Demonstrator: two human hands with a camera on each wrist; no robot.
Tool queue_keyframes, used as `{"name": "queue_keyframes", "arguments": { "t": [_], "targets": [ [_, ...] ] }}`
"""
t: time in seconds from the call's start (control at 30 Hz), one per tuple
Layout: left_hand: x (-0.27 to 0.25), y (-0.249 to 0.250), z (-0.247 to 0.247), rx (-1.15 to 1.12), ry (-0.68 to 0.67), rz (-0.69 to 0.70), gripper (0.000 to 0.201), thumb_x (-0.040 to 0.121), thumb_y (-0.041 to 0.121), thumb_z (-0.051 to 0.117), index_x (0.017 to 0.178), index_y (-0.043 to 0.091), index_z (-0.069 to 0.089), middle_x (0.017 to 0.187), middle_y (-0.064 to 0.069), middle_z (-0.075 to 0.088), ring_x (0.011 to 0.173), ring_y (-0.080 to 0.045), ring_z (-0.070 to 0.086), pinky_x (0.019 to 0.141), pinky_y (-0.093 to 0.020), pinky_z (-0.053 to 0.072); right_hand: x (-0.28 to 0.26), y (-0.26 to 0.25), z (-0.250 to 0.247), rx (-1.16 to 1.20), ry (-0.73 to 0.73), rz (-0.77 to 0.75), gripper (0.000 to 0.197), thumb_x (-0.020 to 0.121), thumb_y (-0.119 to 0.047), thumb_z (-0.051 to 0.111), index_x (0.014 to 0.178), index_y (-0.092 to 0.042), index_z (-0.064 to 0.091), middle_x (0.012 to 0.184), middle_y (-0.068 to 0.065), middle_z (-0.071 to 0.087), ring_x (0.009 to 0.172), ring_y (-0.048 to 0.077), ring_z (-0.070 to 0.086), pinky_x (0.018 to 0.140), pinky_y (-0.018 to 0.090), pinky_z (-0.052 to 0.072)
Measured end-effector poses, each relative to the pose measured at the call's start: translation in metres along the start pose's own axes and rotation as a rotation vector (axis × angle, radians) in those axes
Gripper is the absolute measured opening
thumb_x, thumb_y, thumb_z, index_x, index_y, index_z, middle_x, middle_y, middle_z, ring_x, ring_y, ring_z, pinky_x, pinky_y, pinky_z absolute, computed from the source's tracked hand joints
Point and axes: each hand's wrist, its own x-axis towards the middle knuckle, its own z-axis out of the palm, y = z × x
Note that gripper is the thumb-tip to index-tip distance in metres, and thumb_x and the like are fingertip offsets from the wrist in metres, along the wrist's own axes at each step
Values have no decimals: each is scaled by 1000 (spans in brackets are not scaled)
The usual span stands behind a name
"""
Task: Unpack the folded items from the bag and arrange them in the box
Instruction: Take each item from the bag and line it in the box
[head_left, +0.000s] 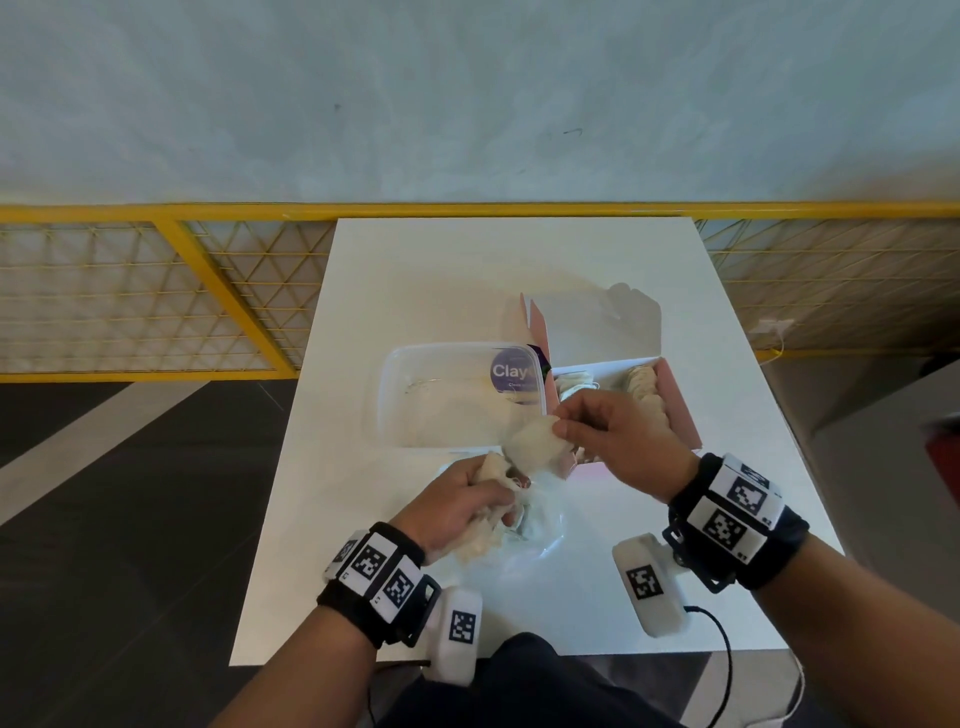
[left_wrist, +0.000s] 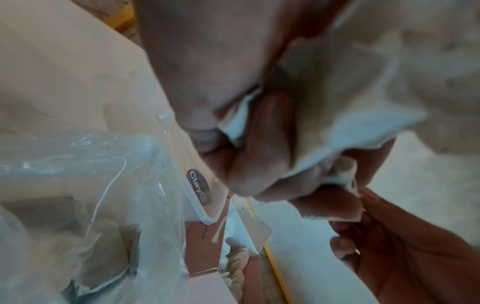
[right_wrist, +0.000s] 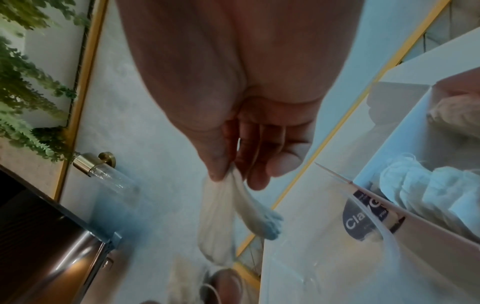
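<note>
fingers of the left hand (head_left: 457, 506) curl round a bunch of cream cloth (head_left: 480, 538) at the mouth of the clear plastic bag (head_left: 540, 525) on the white table (head_left: 415, 270); just beyond, the right hand (head_left: 618, 441) pinches a cream sock (head_left: 535, 441) between thumb and fingertips, above the table. behind it stands the open pink box (head_left: 680, 410) with folded pieces inside; a clear tub (head_left: 457, 400) sits beside it.

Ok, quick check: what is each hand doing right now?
Left hand: grips a bunched cream cloth beside the plastic bag.
Right hand: pinches a cream folded cloth, held above the table.
</note>
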Motion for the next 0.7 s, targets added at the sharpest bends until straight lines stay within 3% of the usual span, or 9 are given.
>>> {"name": "queue_keyframes", "arguments": {
  "t": [0.07, 0.17, 0.27, 0.33, 0.4, 0.43, 0.5, 0.57, 0.7],
  "targets": [
    [-1, 2, -2, -87, 35, -24, 16, 72, 10, 53, 88, 7, 56, 60, -3, 62, 53, -13, 57, 46, -18, 41, -1, -6, -7, -5, 36, -37, 9, 86, -7, 63, 80, -13, 64, 71, -3, 61, 63, 3, 52, 62, 12, 43],
    [-1, 3, -4, -103, 70, -46, 13, 73, 16, 50, 82, 7, 54, 63, -11, 56, 56, -18, 53, 45, -20, 39, -4, -12, -14, -94, 29, -89, 4, 86, -7, 63, 84, -5, 65, 70, -4, 59, 61, -3, 49, 62, 5, 41],
    [-1, 3, -4, -76, 79, -47, 17, 77, 19, 47, 82, 6, 57, 64, -12, 56, 58, -20, 53, 48, -22, 40, -9, -13, -17, -279, 25, -173, 5, 84, -7, 66, 79, -9, 67, 70, -12, 58, 69, -11, 50, 71, -1, 35],
    [-3, 4, -5, -72, 69, -49, 15, 85, 15, 46, 83, 5, 58, 64, -11, 55, 57, -19, 52, 49, -21, 41, -11, -12, -20, -504, 27, -306, 5, 83, -12, 68, 78, -14, 67, 78, -8, 62, 76, -6, 55, 80, -3, 27],
    [-5, 6, -7, -50, 51, -76, 22, 93, 9, 40, 81, 6, 58, 63, -10, 51, 53, -15, 48, 46, -19, 39, -12, -7, -22, -710, -58, -441, 5, 83, -17, 65, 79, -20, 66, 89, -3, 64, 85, 13, 61, 89, 6, 29],
    [-5, 7, -8, -47, 38, -93, 22, 93, 10, 39, 80, 6, 57, 63, -9, 49, 50, -13, 45, 43, -19, 37, -12, -3, -21, -776, -91, -496, 5, 83, -21, 63, 79, -23, 65, 96, -3, 63, 90, 21, 61, 92, 17, 37],
    [-5, 10, -7, -34, 1, -115, 18, 88, 17, 46, 79, 6, 56, 60, -7, 47, 47, -11, 42, 40, -18, 34, -12, -2, -16, -828, -129, -537, 8, 84, -31, 56, 79, -30, 63, 111, -3, 62, 102, 26, 57, 85, 44, 50],
    [-5, 13, -3, 12, -44, -129, 20, 89, 18, 48, 77, 4, 56, 54, -1, 49, 45, -10, 41, 40, -17, 33, -11, -3, -5, -871, -160, -591, 17, 84, -38, 49, 76, -32, 63, 119, -4, 61, 109, 28, 53, 82, 48, 52],
    [-7, 19, 6, 84, -143, -121, 30, 92, 21, 44, 72, 2, 56, 47, 3, 52, 40, -8, 41, 42, -17, 33, -7, -4, 12, -826, -270, -673, 25, 85, -38, 47, 79, -29, 69, 121, -6, 63, 109, 31, 57, 85, 41, 51]
  ]
}}
